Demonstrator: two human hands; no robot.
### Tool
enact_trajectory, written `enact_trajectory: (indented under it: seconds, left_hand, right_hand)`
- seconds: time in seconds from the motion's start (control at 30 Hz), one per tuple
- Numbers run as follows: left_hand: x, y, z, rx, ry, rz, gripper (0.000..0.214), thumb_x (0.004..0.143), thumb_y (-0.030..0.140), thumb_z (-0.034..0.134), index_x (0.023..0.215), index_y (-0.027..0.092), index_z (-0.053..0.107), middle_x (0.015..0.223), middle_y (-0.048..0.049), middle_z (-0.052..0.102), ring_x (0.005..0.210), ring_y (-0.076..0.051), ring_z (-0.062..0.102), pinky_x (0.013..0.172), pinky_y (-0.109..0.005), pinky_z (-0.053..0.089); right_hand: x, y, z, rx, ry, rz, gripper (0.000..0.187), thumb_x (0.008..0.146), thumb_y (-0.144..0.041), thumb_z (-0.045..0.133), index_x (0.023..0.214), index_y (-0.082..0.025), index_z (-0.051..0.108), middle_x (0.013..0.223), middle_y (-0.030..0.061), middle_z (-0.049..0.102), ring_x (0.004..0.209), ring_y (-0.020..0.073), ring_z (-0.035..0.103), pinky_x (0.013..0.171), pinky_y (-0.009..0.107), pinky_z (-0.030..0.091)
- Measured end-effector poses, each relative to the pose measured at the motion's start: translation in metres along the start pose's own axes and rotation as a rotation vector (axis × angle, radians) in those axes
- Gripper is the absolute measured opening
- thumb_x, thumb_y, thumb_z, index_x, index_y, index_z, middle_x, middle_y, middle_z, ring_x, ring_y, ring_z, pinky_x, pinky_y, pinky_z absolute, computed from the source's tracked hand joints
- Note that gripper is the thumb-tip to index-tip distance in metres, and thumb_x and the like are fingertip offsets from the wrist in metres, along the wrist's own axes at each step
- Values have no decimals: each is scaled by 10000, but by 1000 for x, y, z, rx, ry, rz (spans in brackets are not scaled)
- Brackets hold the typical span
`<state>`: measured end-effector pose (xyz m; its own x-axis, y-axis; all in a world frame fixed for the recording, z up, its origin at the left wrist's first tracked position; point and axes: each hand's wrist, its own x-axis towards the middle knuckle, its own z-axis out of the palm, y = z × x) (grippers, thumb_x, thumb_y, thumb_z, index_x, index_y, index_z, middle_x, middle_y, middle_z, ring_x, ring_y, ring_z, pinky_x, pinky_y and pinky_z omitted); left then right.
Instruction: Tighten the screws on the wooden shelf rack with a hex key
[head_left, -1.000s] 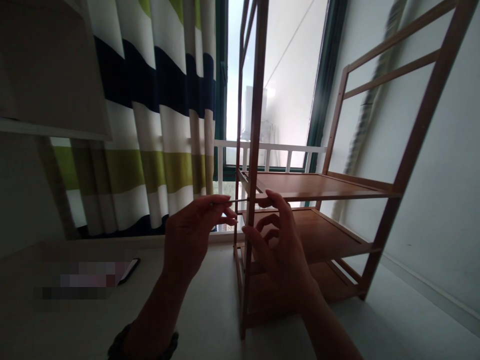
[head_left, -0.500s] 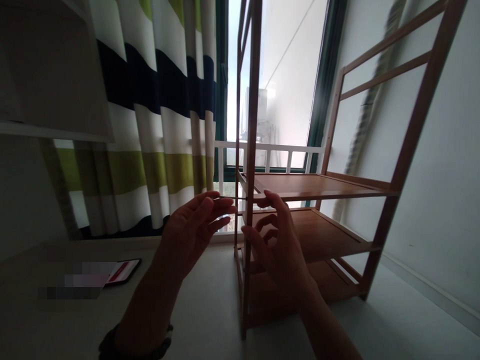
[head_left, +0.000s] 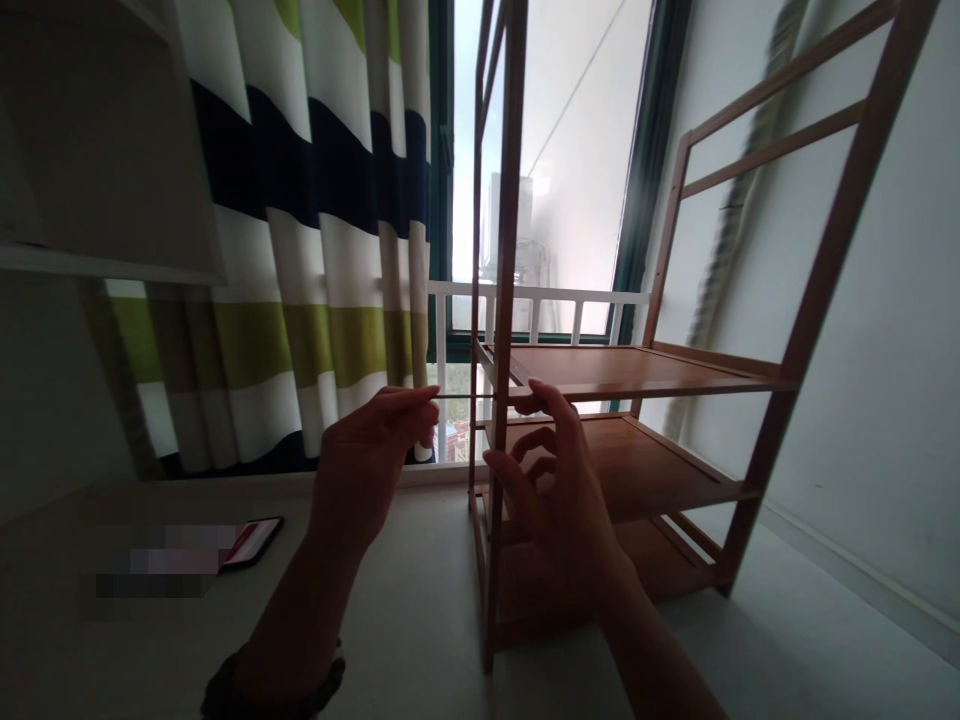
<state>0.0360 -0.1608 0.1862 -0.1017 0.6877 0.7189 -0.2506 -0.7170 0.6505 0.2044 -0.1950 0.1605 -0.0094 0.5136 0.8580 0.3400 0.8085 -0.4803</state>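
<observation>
At the near left post (head_left: 505, 250) of a reddish-brown wooden rack (head_left: 825, 270), level with its flat, wooden upper shelf (head_left: 637, 368), we find both hands at work on the corner joint. Our left hand (head_left: 371, 440) pinches a thin, dark, straight rod (head_left: 463, 397), probably metal, between thumb and forefinger; it lies level, and its far end appears to meet the post's outer side. We cannot see what is seated there, nor the end inside the grip. Our right hand (head_left: 562, 490) has its fingers curled round the joint, forefinger on that shelf's front edge and thumb against the post, a light bracing grasp. We judge the step in hand to be turning or aligning a fastening at this joint; how tight it sits we cannot tell. The next move, in our judgement, calls for keeping the rod in line with its seat while the right hand holds the frame steady. Below are the flat brown middle shelf (head_left: 637, 470) and lowest shelf (head_left: 637, 570); the rack stands upright on a pale, smooth surface (head_left: 420, 600). Well apart, to the left, lies a dark-rimmed phone (head_left: 259, 542), partly masked. Behind, we note a white metal railing (head_left: 559, 293) and a white, navy and olive striped curtain (head_left: 300, 340).
</observation>
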Motion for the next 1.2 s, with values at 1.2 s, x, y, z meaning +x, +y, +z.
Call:
enact_trajectory:
  seconds: [1.2]
  left_hand:
    - [-5, 16, 22, 178, -105, 22, 126, 866, 317, 518, 910, 216, 580, 634, 24, 546, 523, -98, 518, 372, -169, 371]
  right_hand:
    - [2, -1, 0, -4, -11, 11, 644, 814, -224, 610, 1361, -301, 278, 1203, 95, 474, 752, 126, 560, 514, 242, 490]
